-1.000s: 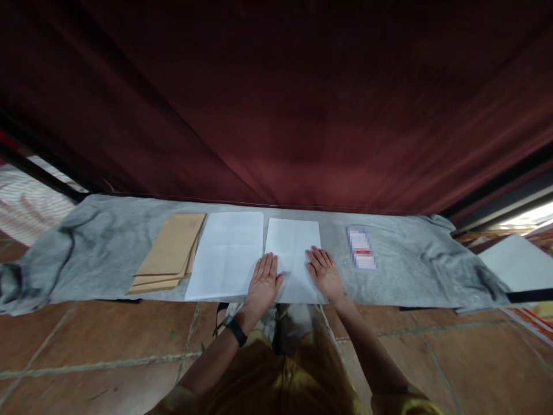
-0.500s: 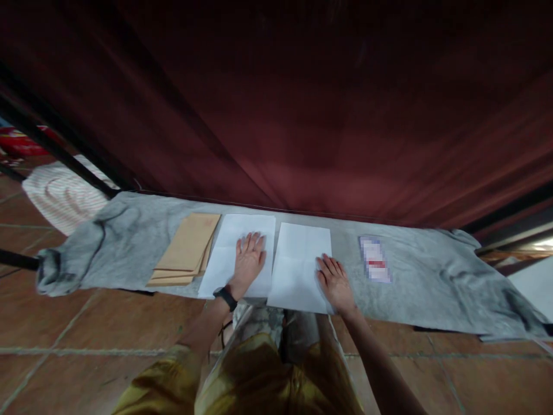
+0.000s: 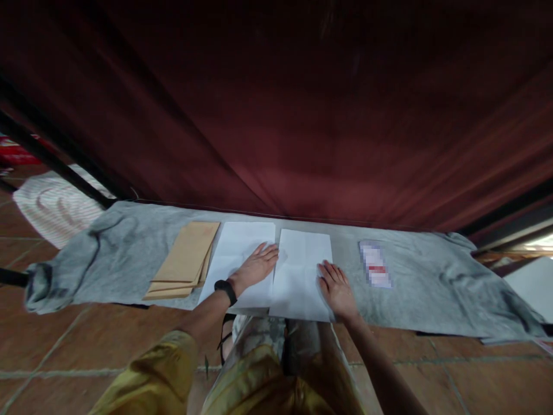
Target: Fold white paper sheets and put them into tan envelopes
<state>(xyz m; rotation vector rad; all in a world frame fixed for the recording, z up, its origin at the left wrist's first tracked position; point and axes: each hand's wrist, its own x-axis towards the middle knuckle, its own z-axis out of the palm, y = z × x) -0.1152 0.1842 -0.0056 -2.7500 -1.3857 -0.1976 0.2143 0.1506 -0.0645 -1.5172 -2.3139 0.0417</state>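
Two white stacks or sheets of paper lie side by side on a grey cloth (image 3: 415,305). My left hand (image 3: 258,265), with a dark band on the wrist, rests flat over the left white paper (image 3: 242,236). Its fingertips reach the left edge of the right white paper (image 3: 302,248). My right hand (image 3: 339,288) lies on that paper's right edge, fingers stretched out and holding nothing. Left of the papers is a small pile of brown envelopes (image 3: 185,253). A blurred-out packet with a red mark (image 3: 375,265) lies to the right of my right hand.
A dark red curtain (image 3: 294,144) hangs close behind the cloth-covered surface. Dark metal bars (image 3: 56,144) stand at the left, with a striped cloth (image 3: 60,204) beyond them. Below is a tiled floor (image 3: 52,340); a white board-like thing (image 3: 531,288) shows at the far right.
My left hand has moved right across the left paper, its fingers now pointing toward the right one. My right hand stays at the right paper's edge. The view has shifted slightly.
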